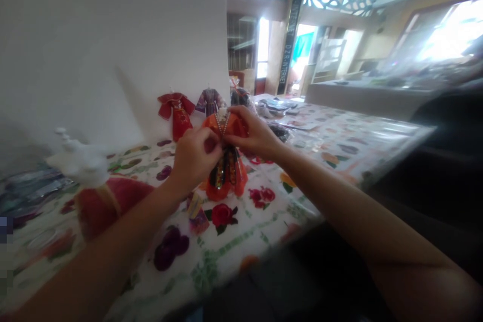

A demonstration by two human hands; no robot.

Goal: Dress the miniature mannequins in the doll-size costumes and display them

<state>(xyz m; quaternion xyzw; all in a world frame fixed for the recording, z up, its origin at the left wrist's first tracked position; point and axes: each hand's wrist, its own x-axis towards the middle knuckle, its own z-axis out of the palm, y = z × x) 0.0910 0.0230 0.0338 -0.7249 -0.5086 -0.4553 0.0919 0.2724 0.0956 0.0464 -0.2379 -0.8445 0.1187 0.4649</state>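
Note:
A small orange doll dress [226, 176] with a dark, sequined skirt and a beaded V neckline stands upright on the flowered tablecloth. My left hand [196, 156] pinches at the front of its bodice, thumb and finger together near the waist. From the right, my right hand [254, 133] grips the bodice, with fingers over the shoulder and the thumb on the front. The fingertips of both hands almost meet at the foot of the neckline. Whatever small part lies between them is hidden.
Behind stand a red doll dress [181, 118] and a purple patterned one [210, 100] against a white board [113, 35]. At left are a white, blurred form [81, 161] and dark red cloth [124, 196]. Plastic-wrapped items [277, 105] lie farther back.

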